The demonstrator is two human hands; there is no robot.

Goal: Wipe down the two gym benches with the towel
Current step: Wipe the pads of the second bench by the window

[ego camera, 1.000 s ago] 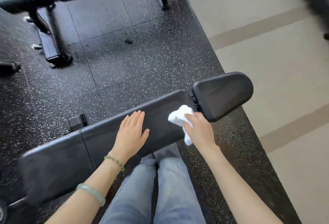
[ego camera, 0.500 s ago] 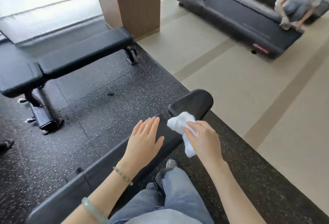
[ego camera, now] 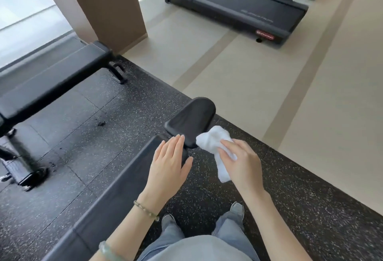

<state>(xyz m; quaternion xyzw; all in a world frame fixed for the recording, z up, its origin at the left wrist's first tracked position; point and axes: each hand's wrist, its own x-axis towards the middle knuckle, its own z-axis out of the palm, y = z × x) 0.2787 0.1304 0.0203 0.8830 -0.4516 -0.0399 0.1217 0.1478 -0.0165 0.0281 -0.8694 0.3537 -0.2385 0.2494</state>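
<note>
1. Closest in are the person's legs in blue jeans (ego camera: 228, 231), standing on the black speckled floor (ego camera: 290, 209) beside the near bench (ego camera: 116, 194).
2. The left hand (ego camera: 169, 163) lies flat and open on the long pad of the near bench, close to its far end. It holds nothing. A bead bracelet (ego camera: 146, 210) is on its wrist.
3. The right hand (ego camera: 240, 161) has its grip closed around the white towel (ego camera: 215, 144). The towel is bunched up, and one end hangs down below the hand.
4. The top of the towel touches the near right edge of the small seat pad (ego camera: 191, 123) at the far end of the near bench.
5. Farther off on the left is the second bench (ego camera: 51, 86), black too. Nothing touches it.
6. Far away on the tan floor (ego camera: 259, 86) stands a treadmill (ego camera: 238, 1).
</note>
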